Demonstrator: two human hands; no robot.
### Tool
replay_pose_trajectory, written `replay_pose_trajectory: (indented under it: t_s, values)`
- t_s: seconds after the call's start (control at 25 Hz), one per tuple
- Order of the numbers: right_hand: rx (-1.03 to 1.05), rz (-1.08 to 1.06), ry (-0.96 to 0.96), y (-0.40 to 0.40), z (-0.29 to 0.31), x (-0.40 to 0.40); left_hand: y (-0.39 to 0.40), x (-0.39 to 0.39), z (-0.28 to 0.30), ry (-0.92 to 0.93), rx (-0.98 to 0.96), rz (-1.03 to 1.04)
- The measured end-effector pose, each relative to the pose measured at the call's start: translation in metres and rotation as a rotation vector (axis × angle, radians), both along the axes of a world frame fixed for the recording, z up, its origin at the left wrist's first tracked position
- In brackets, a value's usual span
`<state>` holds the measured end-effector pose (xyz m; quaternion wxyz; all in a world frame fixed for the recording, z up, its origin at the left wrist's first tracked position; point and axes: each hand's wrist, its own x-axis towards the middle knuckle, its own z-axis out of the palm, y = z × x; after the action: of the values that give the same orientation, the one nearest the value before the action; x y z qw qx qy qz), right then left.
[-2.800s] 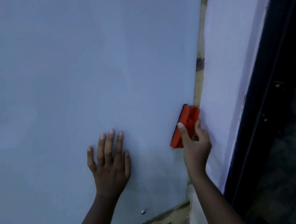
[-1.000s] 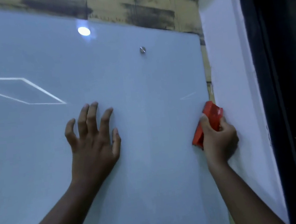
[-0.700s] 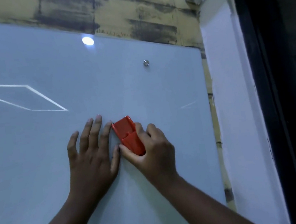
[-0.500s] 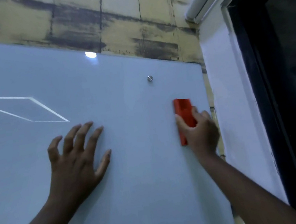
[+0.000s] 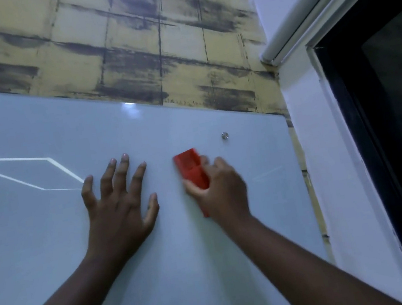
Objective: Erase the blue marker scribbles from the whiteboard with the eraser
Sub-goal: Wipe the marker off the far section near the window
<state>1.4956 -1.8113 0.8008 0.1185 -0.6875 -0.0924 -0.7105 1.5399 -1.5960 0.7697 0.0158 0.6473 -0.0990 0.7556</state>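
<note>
A pale glossy whiteboard [image 5: 54,248] fills the lower left of the view. My right hand [image 5: 221,190] grips a red eraser [image 5: 191,167] and presses it against the board just below its top edge; the hand is motion-blurred. My left hand [image 5: 119,204] rests flat on the board to the left of the eraser, fingers spread and straight. I see no blue scribbles on the visible board. Bright white lines [image 5: 26,172] at the left look like a reflection.
A round metal mounting stud [image 5: 225,135] sits near the board's top right corner. Yellow-and-grey brick-pattern wall [image 5: 117,48] lies above the board. A white wall [image 5: 329,161] and a dark window frame [image 5: 386,153] stand to the right.
My right hand has swept the eraser left from near the board's right edge toward the middle. The view has tilted upward, showing more brick wall. My left hand stays flat on the board.
</note>
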Motion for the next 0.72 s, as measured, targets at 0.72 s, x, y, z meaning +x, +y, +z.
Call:
replay_pose_trajectory:
  t_s: [0.72]
  values:
    - [0.017, -0.102, 0.023, 0.059, -0.057, -0.001, 0.078, -0.038, -0.038, 0.208, 0.095, 0.001]
